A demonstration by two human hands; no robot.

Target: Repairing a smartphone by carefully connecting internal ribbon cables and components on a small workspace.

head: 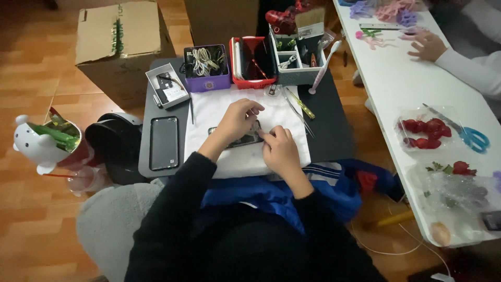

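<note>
A small dark phone (241, 140) lies on a white cloth (219, 109) spread over a dark lap table (329, 125). My left hand (237, 121) rests on top of the phone, fingers curled over its upper edge. My right hand (280, 150) sits at the phone's right end, fingertips pinched against it. What the fingertips hold, if anything, is too small to see. Black sleeves cover both my arms.
A second black phone (164, 143) lies at the table's left. A purple box of cables (206, 68), a red box (252, 60), a grey organiser (297, 57), tweezers (298, 110) and a white box (167, 86) line the back. Another person's hand (429, 46) rests on a white table (396, 89) holding strawberries (425, 133) and scissors (472, 137). A cardboard box (117, 42) stands behind on the left.
</note>
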